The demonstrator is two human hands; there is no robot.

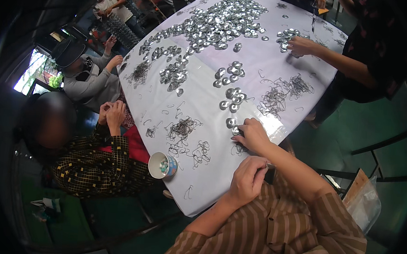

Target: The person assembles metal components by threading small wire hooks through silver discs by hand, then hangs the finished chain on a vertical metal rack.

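My left hand (248, 180) is closed near the table's front edge, in front of my striped shirt. A small shiny metal piece (270, 166) sticks out between its thumb and fingers; its exact shape is mostly hidden. Farther forward, my right hand (255, 135) reaches over the tabletop with thumb and forefinger apart. Its forefinger is at a round silver disc (235, 130) with a hole in the middle, beside another disc (230, 123). Thin bent wire hooks (238, 149) lie just below that hand, partly covered by it.
A large heap of silver discs (224, 23) covers the far part of the white-covered table (200, 182). Tangled wire hooks (182, 128) lie in several piles. A paper cup (162, 166) with small pale pieces stands at the left edge. Co-workers' hands (113, 114) work around the table.
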